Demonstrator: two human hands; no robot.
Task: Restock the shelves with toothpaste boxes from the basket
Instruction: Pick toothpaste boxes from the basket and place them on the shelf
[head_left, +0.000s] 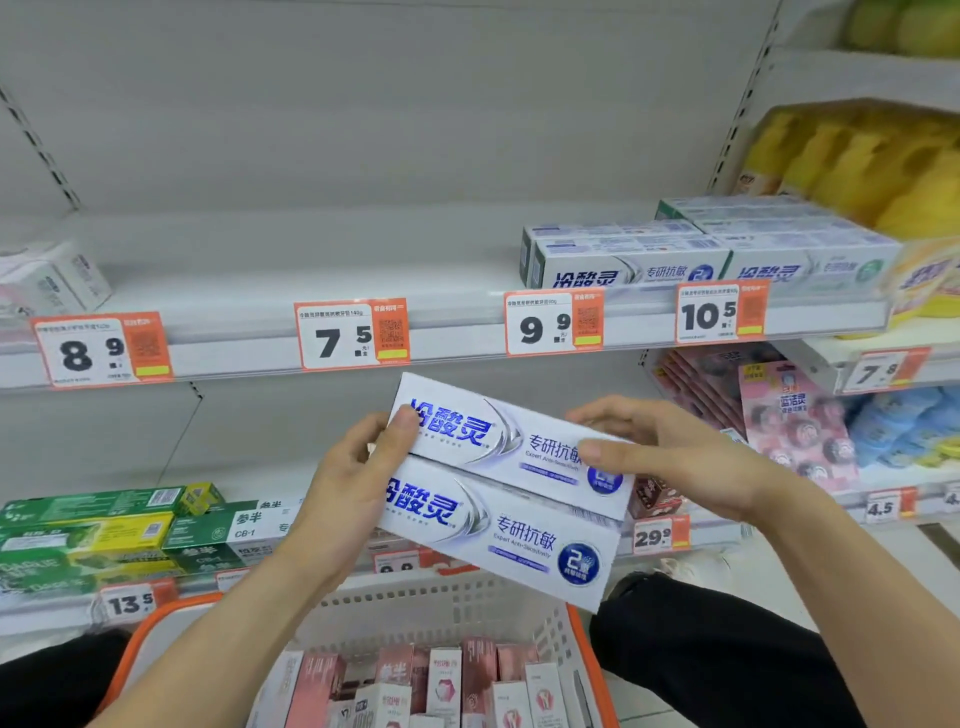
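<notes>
Shelf (467, 270); boxes (498, 488) between hands (343, 483).

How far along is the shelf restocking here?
Partly done. A few matching white boxes already sit on the shelf above the 9.9 tag. In hand: the left hand and right hand hold two white toothpaste boxes together. Left: the stretch above the 7.5 tag is bare, and the basket holds many pink boxes.

Lower box (498, 540): our left hand (345, 493) covers its left end.
Basket (447, 597): cut off at 6 o'clock.
Yellow packs (862, 166): blurred at 2 o'clock, unreadable to us.
Small tag print: too small.
</notes>
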